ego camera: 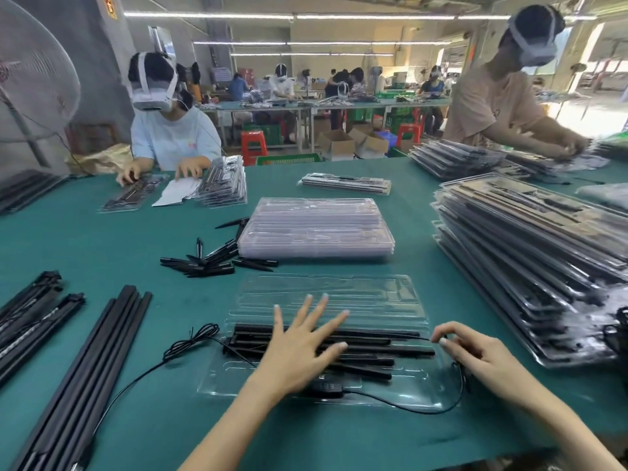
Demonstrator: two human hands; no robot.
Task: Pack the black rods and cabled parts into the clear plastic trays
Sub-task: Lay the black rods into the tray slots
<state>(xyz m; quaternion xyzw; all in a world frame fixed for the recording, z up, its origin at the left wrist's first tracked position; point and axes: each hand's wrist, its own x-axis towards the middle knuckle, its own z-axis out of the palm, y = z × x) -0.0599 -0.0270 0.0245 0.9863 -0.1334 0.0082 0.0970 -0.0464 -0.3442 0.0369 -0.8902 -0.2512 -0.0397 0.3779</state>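
Clear plastic tray (326, 300) lies open on the green desk (102, 239), nearest the wearer. Black rods (373, 341) sit in its near half, several side by side, not all parallel. Left hand (299, 348): fingers spread flat, pressing on the rods. Right hand (475, 355): thumb and forefinger pinch a thin cable (418, 407) at the rods' right end. The cable loops along the tray's near edge past a small black controller (326, 389). A second cable bundle (192, 339) lies off the tray to the left, on the desk.

Left of the tray: loose long rods (85, 368). Further: short black pegs (210, 258), a stack of empty trays (316, 229), filled trays (530, 253) at right. Far side: two other workers at the desk.

Risks (judgement): the skewed rods may not seat in their grooves, so the tray would not close. The outlying cable could snag or be trapped at the rim. Pulling on the pinched cable could shift the rods if the left hand lifts.

Unclear: the tray's moulded pockets are hard to read through the glare; the left wrist covers part of the controller; the long rods are cut off at the frame's edge.
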